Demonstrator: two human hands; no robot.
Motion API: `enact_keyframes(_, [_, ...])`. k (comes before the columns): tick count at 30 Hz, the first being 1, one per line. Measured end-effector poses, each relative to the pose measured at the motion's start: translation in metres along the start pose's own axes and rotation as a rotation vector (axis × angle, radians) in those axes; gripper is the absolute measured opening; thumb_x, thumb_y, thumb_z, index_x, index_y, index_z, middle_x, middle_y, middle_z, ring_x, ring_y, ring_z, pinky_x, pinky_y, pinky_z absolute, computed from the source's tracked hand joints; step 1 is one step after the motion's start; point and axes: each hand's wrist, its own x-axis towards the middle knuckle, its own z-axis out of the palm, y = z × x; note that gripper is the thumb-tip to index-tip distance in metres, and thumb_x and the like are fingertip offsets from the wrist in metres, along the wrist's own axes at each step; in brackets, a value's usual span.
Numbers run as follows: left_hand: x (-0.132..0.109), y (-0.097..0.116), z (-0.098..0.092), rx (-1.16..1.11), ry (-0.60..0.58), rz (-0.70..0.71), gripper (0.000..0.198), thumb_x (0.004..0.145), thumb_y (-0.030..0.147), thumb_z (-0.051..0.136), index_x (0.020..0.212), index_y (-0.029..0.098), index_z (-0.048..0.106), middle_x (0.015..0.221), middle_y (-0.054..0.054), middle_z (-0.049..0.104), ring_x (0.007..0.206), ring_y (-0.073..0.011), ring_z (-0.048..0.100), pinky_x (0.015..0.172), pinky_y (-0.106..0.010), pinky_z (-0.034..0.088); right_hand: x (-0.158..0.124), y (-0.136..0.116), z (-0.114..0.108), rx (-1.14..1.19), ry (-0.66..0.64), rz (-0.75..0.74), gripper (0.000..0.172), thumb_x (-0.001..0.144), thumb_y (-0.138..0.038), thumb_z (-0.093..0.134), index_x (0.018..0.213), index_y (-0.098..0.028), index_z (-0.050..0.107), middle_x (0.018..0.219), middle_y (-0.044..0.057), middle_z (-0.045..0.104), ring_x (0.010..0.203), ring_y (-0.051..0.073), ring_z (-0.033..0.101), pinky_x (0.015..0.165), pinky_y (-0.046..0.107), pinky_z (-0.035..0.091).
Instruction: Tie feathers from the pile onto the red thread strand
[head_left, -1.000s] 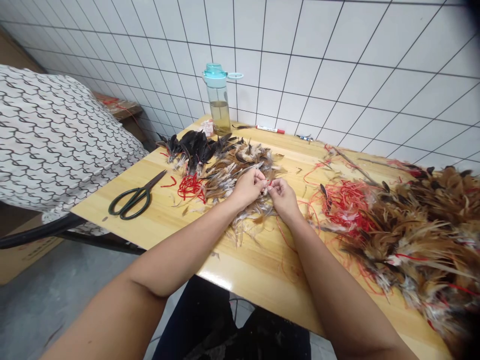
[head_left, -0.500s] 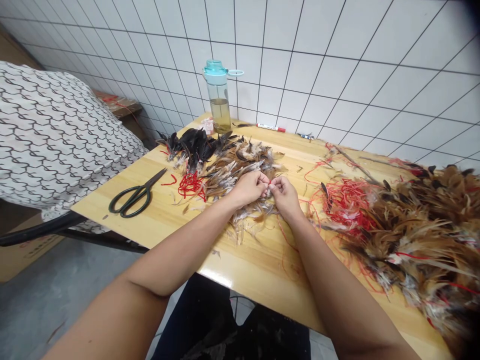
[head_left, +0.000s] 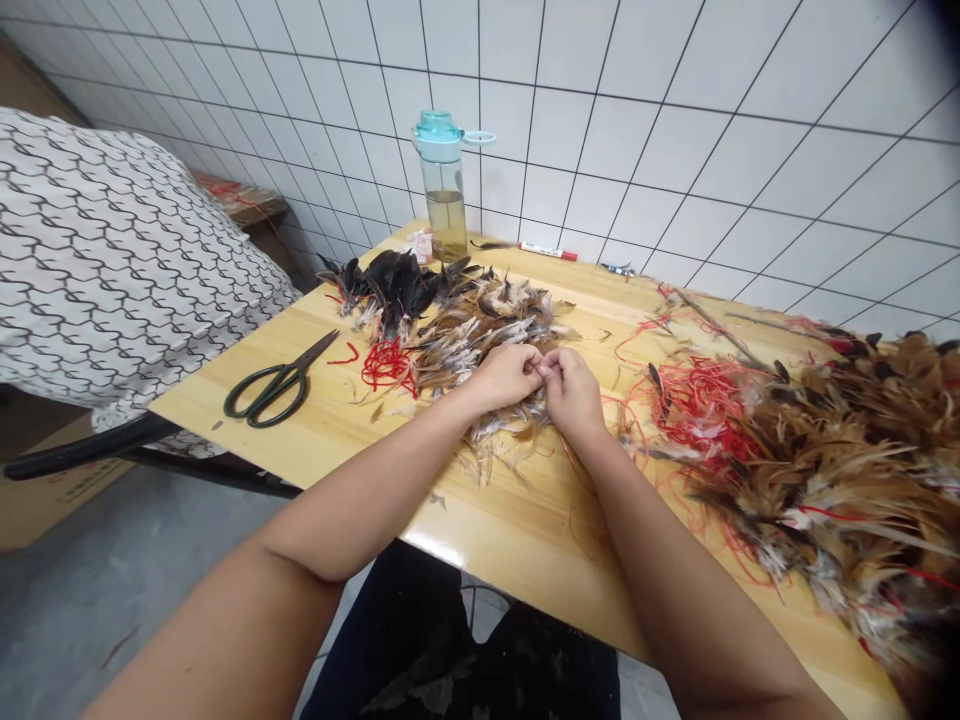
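Our fingers (head_left: 534, 362) are curled shut, the tips of both hands pressed together; what they pinch is too small to tell. Our left hand (head_left: 510, 375) and right hand (head_left: 576, 392) meet, resting on a loose brown feather pile (head_left: 480, 325) on the wooden tabletop (head_left: 525, 520). Just left of the pile lies a coil of red thread (head_left: 386, 362), and farther left, green-handled scissors (head_left: 279, 380). Behind the pile sit black feathers (head_left: 390, 285) and a teal-lidded bottle (head_left: 448, 190). Right of the pile spreads a larger feather heap (head_left: 847, 460) tangled with red thread.
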Motion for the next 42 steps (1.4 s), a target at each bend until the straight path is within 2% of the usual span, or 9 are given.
enact_keyframes(3, [0.000, 0.000, 0.001, -0.091, -0.035, -0.034, 0.006, 0.075, 0.018, 0.059, 0.070, 0.015, 0.059, 0.059, 0.002, 0.060, 0.053, -0.0080, 0.050, 0.051, -0.019, 0.036, 0.002, 0.004, 0.004, 0.209, 0.007, 0.117, 0.004, 0.079, -0.025, 0.049, 0.079, -0.022, 0.051, 0.073, 0.002, 0.058, 0.070, 0.018, 0.053, 0.068, 0.032, 0.043])
enact_keyframes(7, [0.000, 0.001, 0.004, -0.472, -0.081, -0.187, 0.004, 0.079, 0.013, 0.056, 0.075, 0.013, 0.057, 0.059, 0.002, 0.060, 0.052, -0.0076, 0.055, 0.052, -0.018, 0.042, 0.006, 0.009, 0.003, 0.435, 0.059, 0.293, 0.008, 0.076, -0.029, 0.053, 0.077, -0.020, 0.054, 0.068, -0.001, 0.057, 0.061, 0.014, 0.051, 0.061, 0.028, 0.042])
enact_keyframes(10, [0.000, 0.005, 0.004, -0.675, -0.031, -0.232, 0.009, 0.076, 0.004, 0.057, 0.077, 0.013, 0.054, 0.060, 0.001, 0.061, 0.053, -0.0069, 0.058, 0.057, -0.018, 0.048, 0.007, 0.011, 0.000, 0.439, 0.094, 0.326, 0.011, 0.072, -0.030, 0.057, 0.075, -0.019, 0.059, 0.066, 0.000, 0.058, 0.060, 0.014, 0.051, 0.061, 0.028, 0.042])
enact_keyframes(14, [0.001, 0.007, 0.002, -0.809, 0.025, -0.246, 0.016, 0.075, 0.000, 0.059, 0.081, 0.013, 0.052, 0.059, 0.003, 0.060, 0.051, -0.0060, 0.058, 0.056, -0.017, 0.049, 0.008, 0.015, -0.001, 0.443, 0.054, 0.292, 0.015, 0.070, -0.031, 0.060, 0.076, -0.018, 0.064, 0.062, -0.001, 0.058, 0.057, 0.014, 0.048, 0.059, 0.027, 0.041])
enact_keyframes(19, [0.002, 0.007, 0.003, -0.828, 0.047, -0.274, 0.014, 0.077, -0.002, 0.057, 0.083, 0.010, 0.056, 0.061, 0.001, 0.063, 0.053, -0.0063, 0.061, 0.057, -0.017, 0.051, 0.009, 0.024, 0.004, 0.391, 0.024, 0.258, 0.019, 0.069, -0.032, 0.062, 0.081, -0.018, 0.068, 0.064, 0.000, 0.059, 0.057, 0.014, 0.048, 0.058, 0.028, 0.041])
enact_keyframes(23, [0.002, 0.006, 0.005, -0.825, 0.046, -0.293, 0.012, 0.078, -0.003, 0.057, 0.080, 0.009, 0.058, 0.062, 0.000, 0.064, 0.053, -0.0060, 0.061, 0.058, -0.017, 0.052, 0.008, 0.028, 0.004, 0.226, 0.039, 0.191, 0.016, 0.072, -0.027, 0.060, 0.081, -0.019, 0.069, 0.076, 0.004, 0.065, 0.068, 0.017, 0.055, 0.066, 0.030, 0.044])
enact_keyframes(28, [0.002, 0.004, 0.008, -0.804, 0.012, -0.282, 0.013, 0.079, -0.003, 0.056, 0.077, 0.009, 0.059, 0.062, 0.001, 0.064, 0.053, -0.0055, 0.061, 0.058, -0.017, 0.052, 0.006, 0.023, 0.000, 0.007, 0.022, 0.139, 0.009, 0.075, -0.023, 0.057, 0.077, -0.020, 0.066, 0.081, 0.004, 0.064, 0.078, 0.019, 0.057, 0.073, 0.033, 0.044])
enact_keyframes(32, [0.003, 0.003, 0.007, -0.797, -0.015, -0.281, 0.014, 0.079, -0.004, 0.055, 0.075, 0.009, 0.058, 0.060, 0.002, 0.062, 0.054, -0.0054, 0.061, 0.059, -0.017, 0.052, 0.004, 0.018, -0.002, -0.092, -0.013, 0.124, 0.012, 0.079, -0.020, 0.052, 0.077, -0.021, 0.064, 0.085, 0.006, 0.063, 0.083, 0.021, 0.056, 0.075, 0.034, 0.043])
enact_keyframes(42, [0.004, -0.004, 0.002, -0.761, -0.093, -0.224, 0.009, 0.075, 0.000, 0.060, 0.074, 0.009, 0.061, 0.062, -0.001, 0.065, 0.059, -0.0073, 0.063, 0.064, -0.020, 0.052, 0.002, 0.016, -0.002, -0.151, -0.044, 0.084, 0.011, 0.083, -0.020, 0.047, 0.082, -0.022, 0.058, 0.085, 0.006, 0.062, 0.079, 0.021, 0.054, 0.068, 0.033, 0.039])
